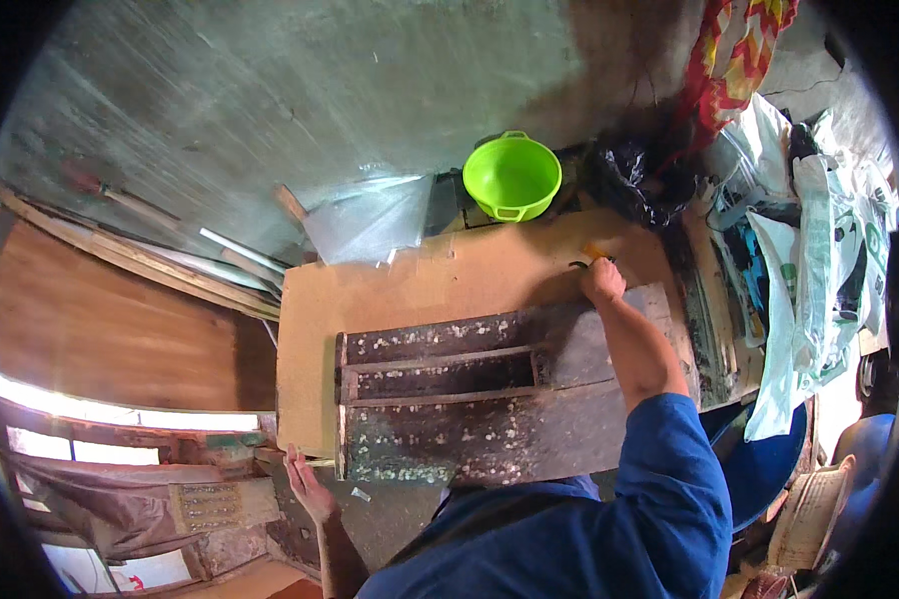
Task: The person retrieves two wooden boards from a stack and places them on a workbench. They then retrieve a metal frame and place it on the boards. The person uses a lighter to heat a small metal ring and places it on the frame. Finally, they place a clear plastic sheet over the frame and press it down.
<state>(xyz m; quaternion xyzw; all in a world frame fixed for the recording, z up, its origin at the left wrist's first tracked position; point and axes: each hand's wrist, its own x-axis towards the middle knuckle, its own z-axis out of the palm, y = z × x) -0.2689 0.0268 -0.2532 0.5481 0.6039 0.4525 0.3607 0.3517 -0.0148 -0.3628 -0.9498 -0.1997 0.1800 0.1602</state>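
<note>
The dark wooden panel [499,411] lies on a brown cardboard sheet [370,290] in front of my body, its near edge close to my shirt [659,499].

In the head view, the only one, my right hand [603,281] is beyond the panel's far edge, over the cardboard. Its fingers are bent and drawn together at the near end of a small orange-and-black item [595,250]; I cannot tell whether they pinch it or only touch it, nor what kind of item it is. My left hand [308,486] is down at the near left corner of the cardboard, with its fingers stretched out and, so far as I see, holding nothing. Whether it touches the corner is unclear.

As for how far things stand, the panel's strips look joined in one piece, with a long narrow opening [445,377] between them. Pale flecks cover much of the left and near parts; the right end looks plainer, though glare lies there. I judge the surface uneven, not uniformly clean, and neither hand is clearly on it. What is left to do to it I cannot tell from here.

Beyond the cardboard stand a green basin [512,178] and a black plastic bag [631,180], with a clear plastic sheet [370,220] to their left.
</note>
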